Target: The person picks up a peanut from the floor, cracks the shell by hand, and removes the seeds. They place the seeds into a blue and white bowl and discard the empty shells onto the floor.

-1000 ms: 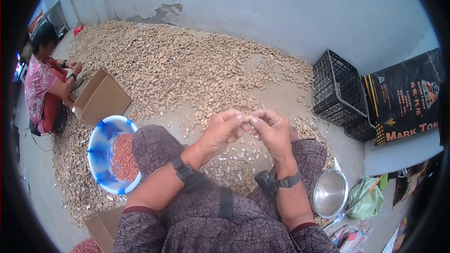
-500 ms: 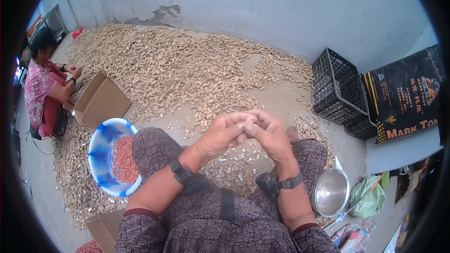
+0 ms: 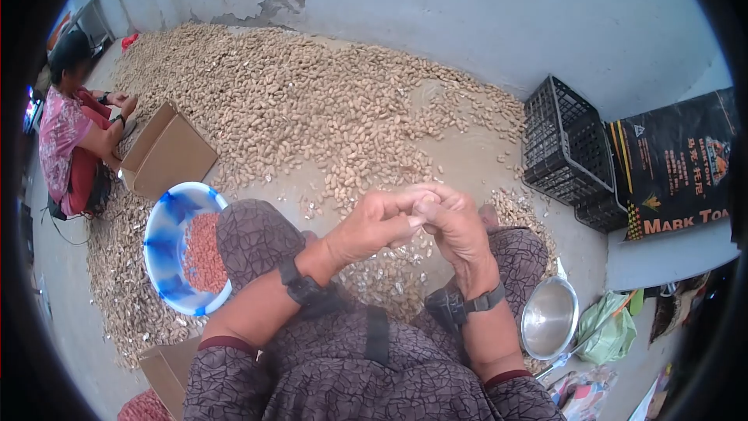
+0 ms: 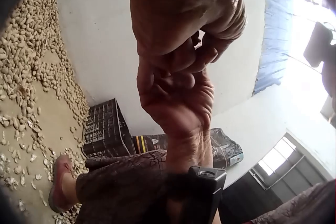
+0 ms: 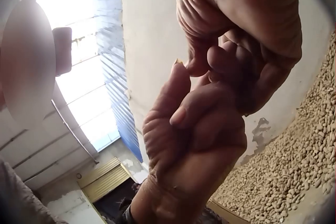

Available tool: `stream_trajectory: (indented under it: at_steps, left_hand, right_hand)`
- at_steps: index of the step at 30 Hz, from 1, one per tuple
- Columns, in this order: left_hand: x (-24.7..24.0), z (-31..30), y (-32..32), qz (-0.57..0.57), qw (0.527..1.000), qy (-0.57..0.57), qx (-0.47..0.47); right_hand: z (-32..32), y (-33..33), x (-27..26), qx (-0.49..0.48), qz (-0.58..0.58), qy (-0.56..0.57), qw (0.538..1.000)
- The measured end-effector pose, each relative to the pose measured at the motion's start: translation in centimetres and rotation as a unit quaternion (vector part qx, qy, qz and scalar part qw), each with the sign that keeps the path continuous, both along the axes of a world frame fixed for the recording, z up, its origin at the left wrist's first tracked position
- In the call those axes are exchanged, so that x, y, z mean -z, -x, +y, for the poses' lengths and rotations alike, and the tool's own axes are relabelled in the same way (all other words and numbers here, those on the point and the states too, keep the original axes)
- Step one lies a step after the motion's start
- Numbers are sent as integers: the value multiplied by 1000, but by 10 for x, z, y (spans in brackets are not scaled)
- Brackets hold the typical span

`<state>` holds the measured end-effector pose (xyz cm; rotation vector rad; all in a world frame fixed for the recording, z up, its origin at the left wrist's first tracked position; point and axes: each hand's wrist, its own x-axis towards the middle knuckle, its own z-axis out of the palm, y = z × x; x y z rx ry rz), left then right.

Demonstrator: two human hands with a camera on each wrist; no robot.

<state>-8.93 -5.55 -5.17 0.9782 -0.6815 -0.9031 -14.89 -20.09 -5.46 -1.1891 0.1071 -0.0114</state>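
Note:
In front of my knees my left hand (image 3: 372, 224) and right hand (image 3: 460, 235) meet, thumbs and fingers curled and pressed together at the tips. Between them they pinch a peanut, now almost wholly covered by the fingers. The left wrist view has the right hand (image 4: 181, 111) facing the left, fingertips against fingertips. Seen from the right wrist, the left hand (image 5: 197, 140) has its thumb raised close to the right fingers. Below the hands lie loose peanuts and broken shells (image 3: 382, 281). A blue-and-white basin (image 3: 160, 265) beside my left knee holds shelled reddish peanuts (image 3: 204, 253).
A wide heap of unshelled peanuts (image 3: 296, 101) spreads to the wall. At left, another person (image 3: 70, 136) sits by a cardboard box (image 3: 170, 157). Black crates (image 3: 565, 148), a printed black sack (image 3: 678, 164), a metal bowl (image 3: 549, 318) and a green bag (image 3: 608, 331) stand right.
The peanut showed between the fingertips a second ago; the fingers have since closed over it and the hands have turned inward against each other. The head view has tilted slightly.

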Motion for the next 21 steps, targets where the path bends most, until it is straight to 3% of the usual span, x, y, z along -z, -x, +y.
stream_trajectory:
  at_steps: [10, 16, 18, 21]
  left_hand:
    - [5, -9, 3, -100, 991, -36, -84]
    - [4, -14, -2, 43, 998, 8, -48]
    - [3, -15, -1, 101, 993, 38, -47]
    - [5, -15, -2, 73, 994, 22, -84]
  right_hand:
    - [3, -3, -2, 31, 6, -17, 999]
    - [2, -7, 3, 54, -20, -29, 998]
    - [1, -8, 4, 8, -15, -50, 999]
    - [10, -6, -5, 37, -36, -49, 997]
